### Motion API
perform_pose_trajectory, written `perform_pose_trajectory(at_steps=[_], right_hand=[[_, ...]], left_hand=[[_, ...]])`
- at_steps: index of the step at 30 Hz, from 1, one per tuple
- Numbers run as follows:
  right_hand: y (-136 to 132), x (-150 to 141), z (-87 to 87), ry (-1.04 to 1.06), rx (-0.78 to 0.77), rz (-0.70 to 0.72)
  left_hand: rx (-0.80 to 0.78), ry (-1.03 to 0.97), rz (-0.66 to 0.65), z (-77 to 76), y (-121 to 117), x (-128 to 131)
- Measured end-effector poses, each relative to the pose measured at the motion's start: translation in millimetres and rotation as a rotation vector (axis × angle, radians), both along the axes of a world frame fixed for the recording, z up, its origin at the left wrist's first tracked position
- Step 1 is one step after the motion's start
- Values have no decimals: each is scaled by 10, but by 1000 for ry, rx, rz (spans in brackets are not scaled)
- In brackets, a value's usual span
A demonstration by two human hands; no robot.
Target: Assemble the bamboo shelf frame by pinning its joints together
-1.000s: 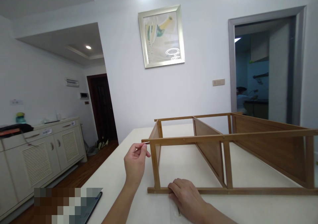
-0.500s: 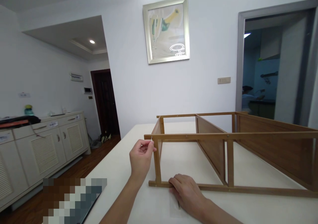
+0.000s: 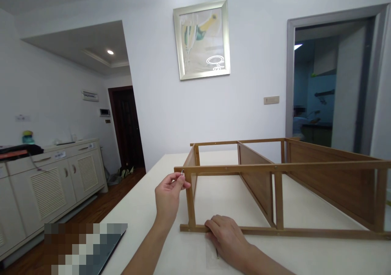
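Observation:
A wooden shelf frame (image 3: 276, 168) lies on its side on a white table (image 3: 146, 210). My left hand (image 3: 168, 195) is raised at the frame's left end, thumb and forefinger pinched on a small metal ring-shaped fitting (image 3: 182, 172) at the tip of the upper rail. My right hand (image 3: 227, 236) rests palm down on the table, its fingers closed against the lower rail (image 3: 305, 232) near the left upright. A thin dark tool (image 3: 216, 254) pokes out from under that hand.
A dark flat object (image 3: 108, 244) lies at the table's near left edge. A white sideboard (image 3: 49, 181) stands along the left wall. A framed picture (image 3: 202, 39) hangs ahead. Through the doorway (image 3: 324, 100) on the right, another person is at a counter.
My left hand has stayed at the upper rail's left tip, its pinch now showing a small ring against the end. My right hand has kept its place on the lower rail. The view shifted slightly.

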State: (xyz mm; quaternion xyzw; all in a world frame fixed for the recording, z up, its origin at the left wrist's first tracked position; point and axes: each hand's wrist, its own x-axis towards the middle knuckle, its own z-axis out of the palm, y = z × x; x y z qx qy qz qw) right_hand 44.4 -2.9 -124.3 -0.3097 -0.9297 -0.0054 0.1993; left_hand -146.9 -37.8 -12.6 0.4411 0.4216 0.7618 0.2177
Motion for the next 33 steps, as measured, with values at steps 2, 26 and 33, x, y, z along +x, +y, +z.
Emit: perform_pose_trajectory(at_steps=[2,26,33], right_hand=[[7,2,-9,2,-4,1],[16,2,-16,-19,-14,-6],[14,1,-31,0,3,-10]], left_hand=[[5,-64,-43,4,10,-8],[62,-297,-258,27,-35,72],[73,-410,-362,24,1,130]])
